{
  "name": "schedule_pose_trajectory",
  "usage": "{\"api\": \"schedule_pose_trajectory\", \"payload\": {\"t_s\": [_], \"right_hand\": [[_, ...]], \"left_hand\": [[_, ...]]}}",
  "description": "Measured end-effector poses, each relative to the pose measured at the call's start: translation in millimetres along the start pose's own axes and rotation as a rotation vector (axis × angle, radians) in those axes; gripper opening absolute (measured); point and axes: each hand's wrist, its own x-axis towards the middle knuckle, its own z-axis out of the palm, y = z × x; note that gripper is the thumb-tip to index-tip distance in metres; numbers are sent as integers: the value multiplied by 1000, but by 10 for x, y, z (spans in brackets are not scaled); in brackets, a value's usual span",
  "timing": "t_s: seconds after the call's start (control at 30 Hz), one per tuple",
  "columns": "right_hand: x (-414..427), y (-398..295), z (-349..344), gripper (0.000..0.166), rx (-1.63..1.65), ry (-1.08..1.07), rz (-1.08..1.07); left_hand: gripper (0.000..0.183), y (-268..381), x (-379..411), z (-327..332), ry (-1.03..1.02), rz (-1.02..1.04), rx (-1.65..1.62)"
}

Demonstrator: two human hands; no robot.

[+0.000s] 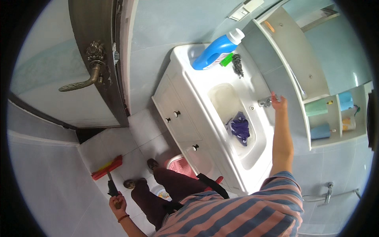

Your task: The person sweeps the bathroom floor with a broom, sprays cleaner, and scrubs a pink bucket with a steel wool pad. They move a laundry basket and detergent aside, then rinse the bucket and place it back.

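Note:
My left hand (118, 204) grips the handle of a broom (107, 168) with a red and yellow head, low at the lower left over the floor tiles. A dark tuft or wrap shows along the handle just past my fingers. My right hand (279, 102) reaches across the white washbasin (204, 86) to the chrome faucet (264, 102). Its fingers are apart beside the faucet lever; whether they touch it is unclear. In the bowl lies a crumpled purple cloth (240, 129).
A blue detergent bottle (213, 51), a green brush (227, 59) and a dark scrubber (237, 65) sit on the basin top. Below are a pink basket (179, 165) and a patterned basin (163, 194). The framed door (97, 89) stands left, the mirror cabinet (308, 65) right.

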Motion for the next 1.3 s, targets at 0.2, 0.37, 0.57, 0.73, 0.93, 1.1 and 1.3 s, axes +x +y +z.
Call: {"api": "schedule_pose_trajectory", "payload": {"t_s": [0.2, 0.37, 0.57, 0.73, 0.93, 1.1, 1.3], "right_hand": [[-730, 430, 613, 58, -233, -478, 193], [-3592, 2058, 689, 46, -989, -1372, 105], [-5363, 5285, -222, 66, -1322, -1427, 1293], [-5836, 7417, -507, 69, -1163, -1332, 1326], [-6277, 8649, -904, 47, -1558, -1766, 572], [-6982, 7400, -2319, 68, -2142, -2357, 534], [-7225, 6531, -2480, 63, -1860, -2232, 1048]], "left_hand": [[32, -178, -534, -156, -66, 82, -114], [23, -538, -577, 127, -81, 163, 66], [72, -97, 125, -27, -164, 70, -38], [85, 270, 830, 208, -332, 35, -10], [76, 724, 1408, -114, -525, 103, -371], [71, -30, 269, -1144, -129, 214, -762], [80, -496, -137, -1039, 108, 326, -654]]}}
